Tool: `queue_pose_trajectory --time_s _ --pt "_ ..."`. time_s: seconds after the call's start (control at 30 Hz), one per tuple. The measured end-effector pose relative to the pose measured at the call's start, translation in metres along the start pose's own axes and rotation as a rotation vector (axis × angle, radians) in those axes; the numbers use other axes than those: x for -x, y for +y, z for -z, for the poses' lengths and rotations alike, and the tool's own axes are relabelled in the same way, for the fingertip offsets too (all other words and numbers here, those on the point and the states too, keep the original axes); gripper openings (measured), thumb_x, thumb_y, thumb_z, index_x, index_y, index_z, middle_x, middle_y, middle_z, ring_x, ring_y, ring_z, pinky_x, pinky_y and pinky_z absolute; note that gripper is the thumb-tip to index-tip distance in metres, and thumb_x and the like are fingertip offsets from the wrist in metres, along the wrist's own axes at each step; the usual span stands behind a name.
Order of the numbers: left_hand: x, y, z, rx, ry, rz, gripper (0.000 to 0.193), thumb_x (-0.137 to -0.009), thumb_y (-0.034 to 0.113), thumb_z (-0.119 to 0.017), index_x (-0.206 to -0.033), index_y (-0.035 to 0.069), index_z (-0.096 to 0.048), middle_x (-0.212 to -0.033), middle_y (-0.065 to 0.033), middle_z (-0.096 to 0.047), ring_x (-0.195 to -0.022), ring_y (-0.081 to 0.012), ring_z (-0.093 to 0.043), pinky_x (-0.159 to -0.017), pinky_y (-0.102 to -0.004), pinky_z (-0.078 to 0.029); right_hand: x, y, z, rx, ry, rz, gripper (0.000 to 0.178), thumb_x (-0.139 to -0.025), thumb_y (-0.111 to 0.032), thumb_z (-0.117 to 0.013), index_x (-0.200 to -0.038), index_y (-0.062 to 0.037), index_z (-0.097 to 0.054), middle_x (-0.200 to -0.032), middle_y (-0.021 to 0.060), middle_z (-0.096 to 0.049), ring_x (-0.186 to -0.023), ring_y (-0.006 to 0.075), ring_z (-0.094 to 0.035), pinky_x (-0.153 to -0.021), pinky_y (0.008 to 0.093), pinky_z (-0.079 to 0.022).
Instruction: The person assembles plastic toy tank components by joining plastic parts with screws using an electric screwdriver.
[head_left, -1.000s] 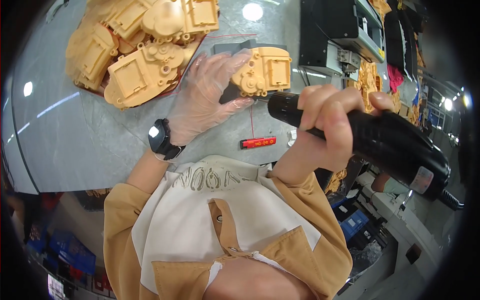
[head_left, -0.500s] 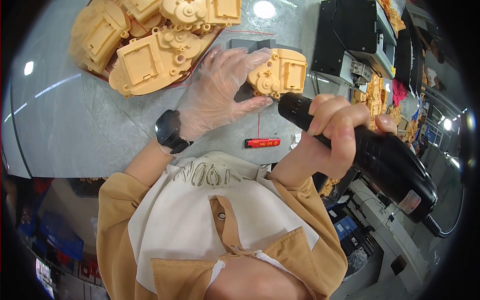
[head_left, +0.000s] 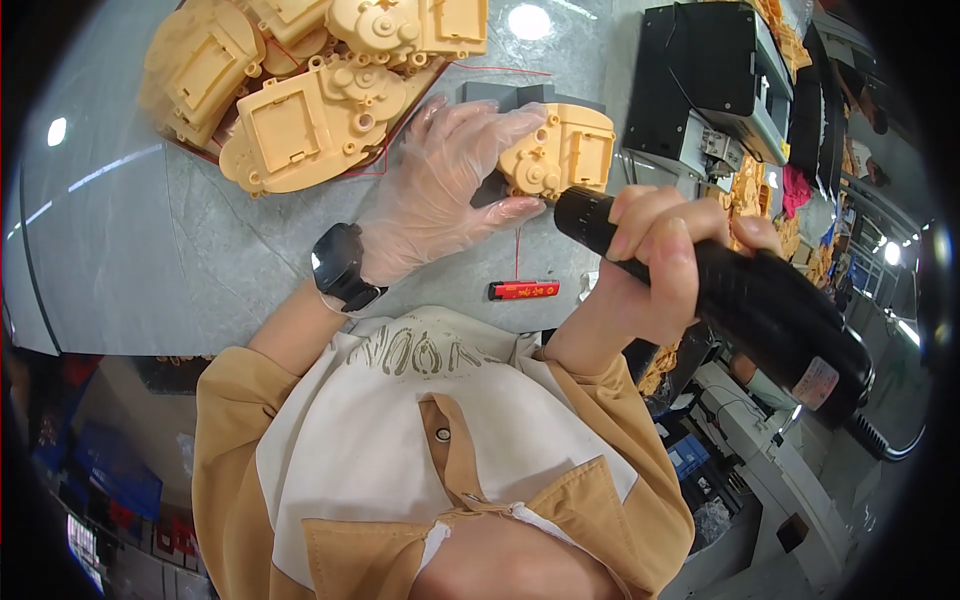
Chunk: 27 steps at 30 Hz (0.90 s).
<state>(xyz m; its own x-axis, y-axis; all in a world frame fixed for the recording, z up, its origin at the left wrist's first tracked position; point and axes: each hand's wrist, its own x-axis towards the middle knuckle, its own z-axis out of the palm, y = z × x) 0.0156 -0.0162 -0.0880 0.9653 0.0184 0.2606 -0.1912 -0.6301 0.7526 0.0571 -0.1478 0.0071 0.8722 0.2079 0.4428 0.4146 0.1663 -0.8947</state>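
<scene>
A transparent glove covers my left hand point(head_left: 440, 185), whose fingers and thumb curve round the left side of a yellow plastic housing point(head_left: 570, 150). Beneath that part lies a dark grey block point(head_left: 487, 92), mostly hidden by the hand and the housing. In my bare right hand point(head_left: 665, 265) is a black corded electric screwdriver point(head_left: 770, 315), held tilted with its nose end at the lower edge of the housing. Its tip and any contact with the part are hidden from this view.
A tray with several yellow housings point(head_left: 290, 130) stands at the upper left. A red lighter point(head_left: 525, 290) lies on the grey table point(head_left: 130, 260) nearer my body. At the upper right sits a black equipment box point(head_left: 665, 80). The screwdriver's cable point(head_left: 885, 445) trails off right.
The rear of the screwdriver has shifted slightly up and to the left, and my right hand's fingers have moved with it. The left hand and the housing stay nearly where they were.
</scene>
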Motion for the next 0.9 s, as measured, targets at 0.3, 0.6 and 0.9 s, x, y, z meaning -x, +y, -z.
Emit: queue_pose_trajectory --time_s 0.3,0.6,0.9 --pt "-0.001 0.000 -0.001 0.016 0.003 0.011 0.073 -0.064 0.035 -0.075 -0.127 0.016 -0.043 -0.119 -0.0026 -0.049 -0.111 -0.0242 -0.044 -0.101 -0.0417 -0.031 -0.006 0.001 0.002 -0.221 0.021 0.001 0.043 -0.076 0.002 -0.054 -0.111 -0.0095 -0.032 -0.058 0.0068 -0.047 -0.046 0.0193 -0.047 -0.049 0.0350 -0.042" --pt "0.000 0.000 0.001 0.014 -0.013 -0.001 0.073 -0.066 0.034 -0.073 -0.128 0.015 -0.040 -0.121 -0.0019 -0.049 -0.113 -0.0243 -0.042 -0.101 -0.0425 -0.029 -0.011 0.011 0.014 -0.189 -0.274 0.078 0.040 -0.080 -0.014 -0.052 -0.119 -0.0114 -0.040 -0.063 0.0061 -0.046 -0.049 0.0186 -0.047 -0.051 0.0348 -0.036" --pt "-0.001 0.002 0.006 0.030 -0.040 -0.013 0.070 -0.068 0.029 -0.071 -0.128 0.012 -0.040 -0.125 -0.0020 -0.047 -0.113 -0.0245 -0.042 -0.101 -0.0422 -0.028 -0.011 0.005 0.010 -0.172 -0.157 0.040 0.040 -0.078 -0.008 -0.053 -0.115 -0.0104 -0.036 -0.061 0.0060 -0.046 -0.048 0.0182 -0.046 -0.050 0.0346 -0.039"
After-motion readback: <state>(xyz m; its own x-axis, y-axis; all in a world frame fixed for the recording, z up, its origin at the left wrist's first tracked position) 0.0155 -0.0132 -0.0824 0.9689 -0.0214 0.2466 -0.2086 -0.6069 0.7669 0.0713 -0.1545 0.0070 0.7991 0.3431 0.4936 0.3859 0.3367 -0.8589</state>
